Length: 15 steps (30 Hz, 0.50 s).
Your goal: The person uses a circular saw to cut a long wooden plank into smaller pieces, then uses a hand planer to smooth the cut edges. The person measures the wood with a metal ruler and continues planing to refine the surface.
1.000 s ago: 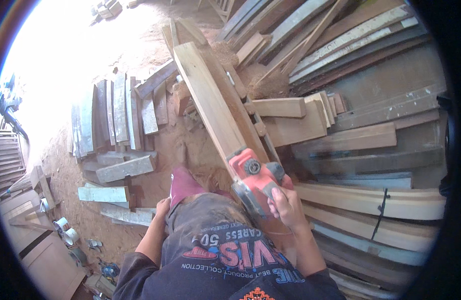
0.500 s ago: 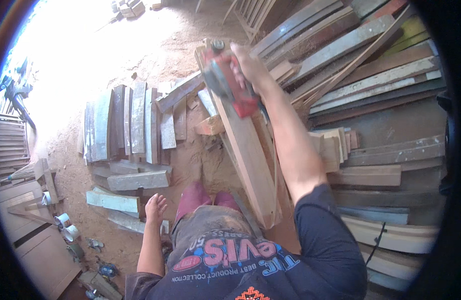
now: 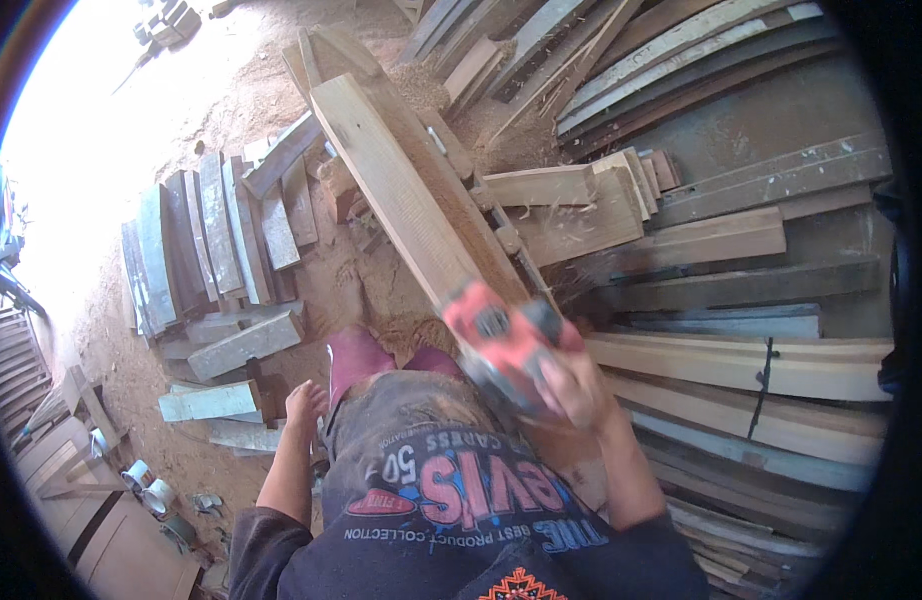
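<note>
My right hand is wrapped around a red electric hand planer, slightly blurred. The planer sits at the near end of a long, pale wooden plank, close to my body. That plank lies slanting on a narrow wooden bench strewn with sawdust. My left hand hangs by my left side with nothing in it, its fingers loosely bent. Nearest to it is a short whitish board on the ground.
Stacked long boards fill the right side. Short cut blocks lie beside the bench. A row of grey planks rests on the sandy ground to the left, with white cups and panels at lower left.
My right hand has drawn the planer from the plank's far end back to its near end. The view has shifted a little. My left hand stays low at my side.
</note>
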Each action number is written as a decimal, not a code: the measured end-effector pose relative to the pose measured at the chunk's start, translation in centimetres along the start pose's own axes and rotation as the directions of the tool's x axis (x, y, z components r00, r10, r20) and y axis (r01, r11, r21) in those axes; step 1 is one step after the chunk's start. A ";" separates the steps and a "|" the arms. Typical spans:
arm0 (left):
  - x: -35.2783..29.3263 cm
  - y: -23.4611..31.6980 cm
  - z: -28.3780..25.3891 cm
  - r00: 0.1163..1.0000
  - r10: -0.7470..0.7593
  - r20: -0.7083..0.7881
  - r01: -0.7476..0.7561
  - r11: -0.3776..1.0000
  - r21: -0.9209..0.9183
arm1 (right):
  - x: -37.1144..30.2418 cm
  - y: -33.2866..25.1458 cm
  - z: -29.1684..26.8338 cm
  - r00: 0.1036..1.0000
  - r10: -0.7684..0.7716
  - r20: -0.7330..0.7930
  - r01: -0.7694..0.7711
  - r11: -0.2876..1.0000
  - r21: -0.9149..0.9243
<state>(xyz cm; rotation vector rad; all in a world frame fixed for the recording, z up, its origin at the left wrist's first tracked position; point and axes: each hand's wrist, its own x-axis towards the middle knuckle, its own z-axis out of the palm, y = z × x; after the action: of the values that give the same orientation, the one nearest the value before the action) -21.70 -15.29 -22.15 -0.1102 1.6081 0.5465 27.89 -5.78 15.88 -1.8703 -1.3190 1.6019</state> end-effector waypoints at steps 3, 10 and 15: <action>-0.6 0.6 3.3 0.999 0.035 0.019 -0.036 0.998 0.057 | -6.7 3.3 0.2 0.988 0.136 -0.070 -0.134 0.991 0.031; -3.2 4.0 8.8 0.975 0.155 0.160 -0.167 0.984 0.063 | -2.6 2.2 2.0 0.987 0.106 -0.117 -0.091 0.988 0.123; -1.9 3.1 6.1 0.990 0.131 0.045 -0.128 0.990 -0.059 | 5.2 -3.8 2.5 0.993 0.073 -0.094 -0.060 0.989 0.136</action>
<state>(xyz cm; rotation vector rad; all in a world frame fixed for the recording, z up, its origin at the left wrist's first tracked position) -17.12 -10.55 -19.56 -0.0335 1.5599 0.6900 23.66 -0.41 14.91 -1.9043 -1.0923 1.5665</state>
